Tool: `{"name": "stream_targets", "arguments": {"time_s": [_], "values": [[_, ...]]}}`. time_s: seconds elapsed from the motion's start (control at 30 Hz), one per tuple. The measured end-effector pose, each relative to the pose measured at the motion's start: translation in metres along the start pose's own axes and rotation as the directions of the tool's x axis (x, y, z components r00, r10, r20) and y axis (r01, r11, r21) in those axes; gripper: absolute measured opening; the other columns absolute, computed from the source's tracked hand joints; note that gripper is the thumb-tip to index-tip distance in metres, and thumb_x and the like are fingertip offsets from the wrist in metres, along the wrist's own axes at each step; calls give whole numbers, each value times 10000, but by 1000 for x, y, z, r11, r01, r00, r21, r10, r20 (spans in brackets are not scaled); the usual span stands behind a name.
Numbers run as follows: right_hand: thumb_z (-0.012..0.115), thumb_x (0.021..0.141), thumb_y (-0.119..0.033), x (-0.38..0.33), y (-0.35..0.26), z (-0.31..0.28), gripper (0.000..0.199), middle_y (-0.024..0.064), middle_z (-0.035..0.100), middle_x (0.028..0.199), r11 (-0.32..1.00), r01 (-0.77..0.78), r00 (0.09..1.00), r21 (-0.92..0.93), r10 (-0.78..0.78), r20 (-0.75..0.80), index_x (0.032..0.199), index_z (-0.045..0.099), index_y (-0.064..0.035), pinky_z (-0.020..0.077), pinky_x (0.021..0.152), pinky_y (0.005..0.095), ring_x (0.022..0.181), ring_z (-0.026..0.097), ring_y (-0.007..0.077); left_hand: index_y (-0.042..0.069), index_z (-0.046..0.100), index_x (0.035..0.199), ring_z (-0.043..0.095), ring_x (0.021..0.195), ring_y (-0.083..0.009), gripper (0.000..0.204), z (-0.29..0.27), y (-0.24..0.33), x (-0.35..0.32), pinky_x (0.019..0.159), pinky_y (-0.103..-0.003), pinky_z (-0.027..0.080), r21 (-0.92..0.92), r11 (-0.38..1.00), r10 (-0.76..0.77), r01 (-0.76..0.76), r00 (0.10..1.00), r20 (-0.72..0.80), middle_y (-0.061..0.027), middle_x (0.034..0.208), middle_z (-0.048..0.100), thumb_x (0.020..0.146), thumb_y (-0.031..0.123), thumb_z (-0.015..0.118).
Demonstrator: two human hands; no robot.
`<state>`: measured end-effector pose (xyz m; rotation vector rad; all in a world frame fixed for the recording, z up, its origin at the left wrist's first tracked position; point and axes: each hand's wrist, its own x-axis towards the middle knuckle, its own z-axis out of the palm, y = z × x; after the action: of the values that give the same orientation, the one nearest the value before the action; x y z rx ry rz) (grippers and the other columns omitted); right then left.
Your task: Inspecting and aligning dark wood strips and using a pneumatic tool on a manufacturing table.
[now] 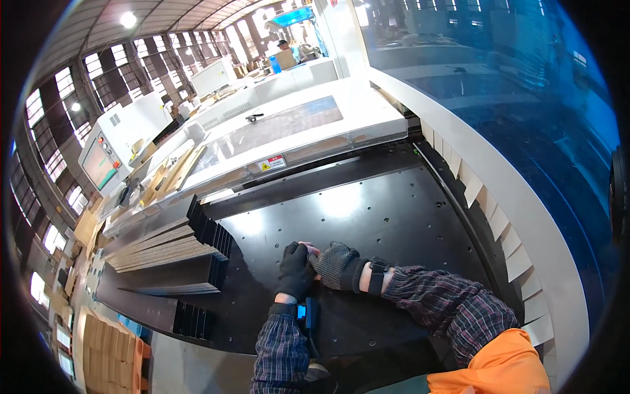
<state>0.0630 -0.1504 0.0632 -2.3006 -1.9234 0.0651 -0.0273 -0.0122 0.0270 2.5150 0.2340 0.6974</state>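
Observation:
My left hand and my right hand, both in dark knit gloves, meet over the black machine table. Their fingers are curled in against each other, and bare fingertips show where they touch. Whatever they pinch, if anything, is hidden between them. The right glove has a dotted, greyish surface. A strap circles my right wrist, and a small blue-and-black device sits at my left wrist. To the left of my hands, long dark-faced boards lie stacked on the table, their ends fanned out.
A white machine beam with a warning label crosses behind the table. Curving along the right is a white-framed blue see-through guard. Stacked brown boards stand lower left. A control panel and a distant person are farther back.

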Motion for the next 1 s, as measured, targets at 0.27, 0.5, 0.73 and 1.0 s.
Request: {"name": "stream_targets", "arguments": {"time_s": [0.27,0.5,0.73,1.0], "values": [[598,927,-326,0,1,3,453,171,724,955,999,-18,1000,-46,17,-26,1249,570,-8,505,906,452,847,712,338,88,687,959,571,1114,-331,214,3,-3,0,939,-439,458,-27,1000,4,-4,1000,-26,-134,1079,649,776,177,751],[603,923,-332,-1,2,6,463,174,723,952,998,16,998,-62,-21,-67,1256,569,-12,509,906,453,837,711,348,93,688,984,559,1135,-336,233,2,-2,0,967,-437,450,6,1000,0,0,1000,-6,-136,1129,640,773,171,749],[638,922,-287,0,-2,-5,438,171,685,1150,1000,-24,998,-14,25,50,1275,550,-42,546,886,452,1042,674,348,85,687,987,554,1146,-334,232,1,-3,1,981,-437,449,8,1000,-11,11,1000,17,-138,1143,638,781,172,748],[628,929,-267,3,1,1,416,187,683,1145,999,-30,998,-11,31,56,1273,553,-45,564,850,459,1004,687,349,82,686,988,553,1155,-331,229,4,-5,2,982,-438,449,-6,1000,-20,20,1000,22,-139,1148,637,788,172,750]]}}
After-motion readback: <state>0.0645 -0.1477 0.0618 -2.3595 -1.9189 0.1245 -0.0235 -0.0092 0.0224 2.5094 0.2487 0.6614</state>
